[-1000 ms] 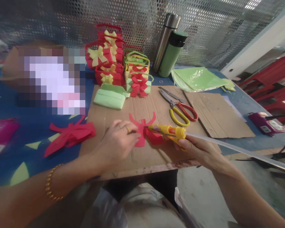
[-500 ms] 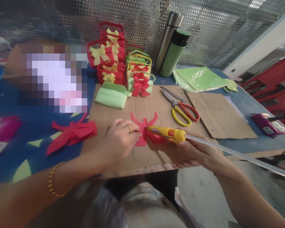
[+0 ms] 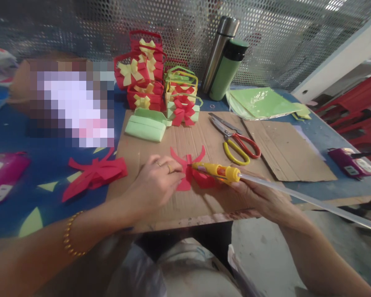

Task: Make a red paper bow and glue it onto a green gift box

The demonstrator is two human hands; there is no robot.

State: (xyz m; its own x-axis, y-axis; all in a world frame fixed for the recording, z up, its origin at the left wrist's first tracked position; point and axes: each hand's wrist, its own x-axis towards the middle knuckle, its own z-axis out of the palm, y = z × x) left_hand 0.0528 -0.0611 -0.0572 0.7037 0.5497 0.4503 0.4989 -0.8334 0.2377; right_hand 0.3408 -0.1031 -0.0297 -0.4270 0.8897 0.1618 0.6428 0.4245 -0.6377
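Note:
My right hand point(image 3: 259, 198) is wrapped round a yellow hot glue gun point(image 3: 218, 170), with a long clear glue stick point(image 3: 284, 189) jutting from its back. The gun's nozzle meets the middle of a red paper bow piece point(image 3: 184, 183) lying on the cardboard. With bent fingertips, my left hand point(image 3: 156, 181) grips the left side of that piece; part of it is hidden beneath the fingers. Another red paper bow point(image 3: 95, 175) lies left of my wrist. Beyond my hands sits a pale green folded paper box point(image 3: 146, 127).
Finished red paper baskets point(image 3: 145, 74) with yellow bows and a green one point(image 3: 182, 111) with a red bow stand at the back. Scissors point(image 3: 235, 138) lie on the cardboard mat point(image 3: 200, 132). Bottles point(image 3: 227, 74), green paper point(image 3: 262, 103) and a cardboard sheet point(image 3: 287, 150) are on the right.
Almost nothing differs. The whole view has shifted very slightly, while both hands, the glue gun and the red bow piece keep their places relative to each other.

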